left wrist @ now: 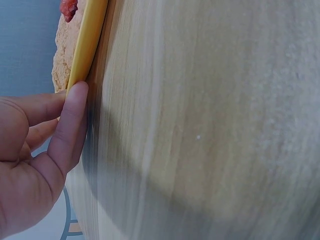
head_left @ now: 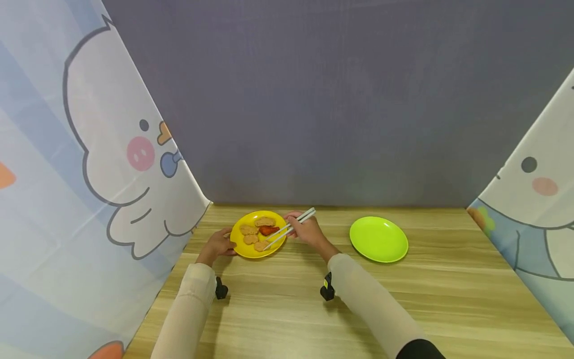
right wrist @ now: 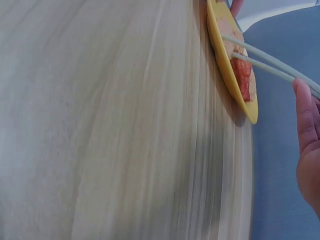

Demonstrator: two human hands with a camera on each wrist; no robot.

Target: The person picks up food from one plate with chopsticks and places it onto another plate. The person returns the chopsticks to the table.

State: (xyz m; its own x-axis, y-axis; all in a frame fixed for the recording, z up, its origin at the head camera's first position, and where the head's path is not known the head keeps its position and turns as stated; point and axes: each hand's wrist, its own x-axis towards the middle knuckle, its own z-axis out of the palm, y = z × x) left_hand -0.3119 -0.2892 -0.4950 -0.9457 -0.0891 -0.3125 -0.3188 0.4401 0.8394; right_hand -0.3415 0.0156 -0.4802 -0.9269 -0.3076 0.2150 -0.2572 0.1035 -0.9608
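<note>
A yellow plate [head_left: 244, 219] lies near the back left of the table, bearing several tan breaded nuggets and one glossy red-brown piece of meat [head_left: 267, 230]. My left hand [head_left: 218, 244] pinches the plate's left edge; in the left wrist view, fingers [left wrist: 76, 100] lie against the yellow rim [left wrist: 87, 45]. From the right side, my right hand [head_left: 307, 231] holds a pair of pale chopsticks [head_left: 281, 236] slanting down over the plate. Their tips are slightly apart at the nearest nugget [head_left: 260, 246]. Whether they grip it, I cannot tell.
A bright green plate [head_left: 378, 239] stands to the right of my right hand, with nothing on it. The wood-grain table [head_left: 278, 309] meets a grey wall [head_left: 341, 109] at the back. Cartoon-printed cloths [head_left: 148, 209] hang at both sides.
</note>
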